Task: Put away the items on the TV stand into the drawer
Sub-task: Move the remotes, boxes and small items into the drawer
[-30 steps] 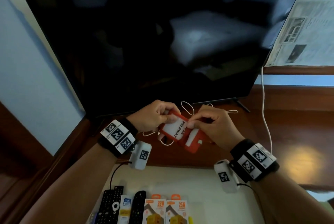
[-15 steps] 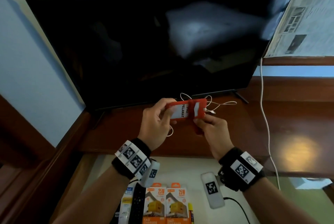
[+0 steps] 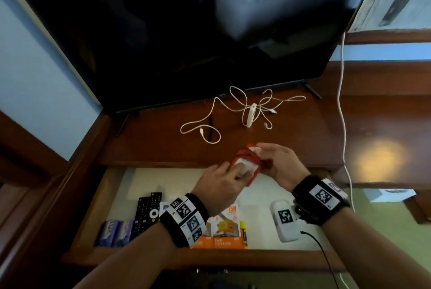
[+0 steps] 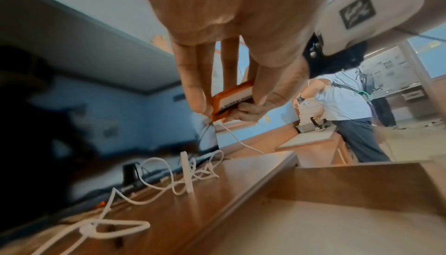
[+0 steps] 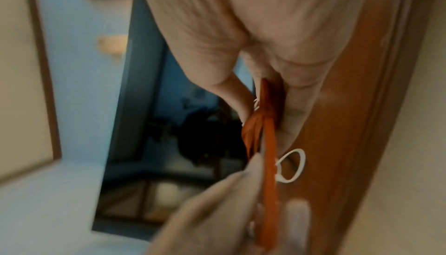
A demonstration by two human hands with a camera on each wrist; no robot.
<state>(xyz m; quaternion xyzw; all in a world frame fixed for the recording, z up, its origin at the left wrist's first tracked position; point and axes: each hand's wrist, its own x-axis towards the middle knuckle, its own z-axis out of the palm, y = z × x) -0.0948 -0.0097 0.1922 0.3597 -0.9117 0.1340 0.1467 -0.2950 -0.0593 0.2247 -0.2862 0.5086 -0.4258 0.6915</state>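
Both hands hold a red card holder with a white label [image 3: 245, 162] over the back of the open drawer [image 3: 112, 186]. My left hand [image 3: 224, 179] pinches its near end between thumb and fingers; in the left wrist view the orange-red holder [image 4: 231, 97] sits between those fingertips. My right hand [image 3: 279, 162] grips the far end, where a red strap [image 5: 265, 125] is bunched. On the wooden TV stand [image 3: 373, 125] behind lie tangled white cables [image 3: 233, 106] and a small white device [image 3: 251, 113].
The drawer holds a black remote [image 3: 149, 209], blue boxes [image 3: 116, 232] and orange charger boxes [image 3: 226, 225]. A large dark TV [image 3: 186, 32] stands at the back. A white cord [image 3: 342, 102] hangs at the right. Another person [image 4: 350, 116] stands far off in the left wrist view.
Both hands have brought the red card holder down from above the stand toward the open drawer. The view has tilted downward, showing more of the drawer.
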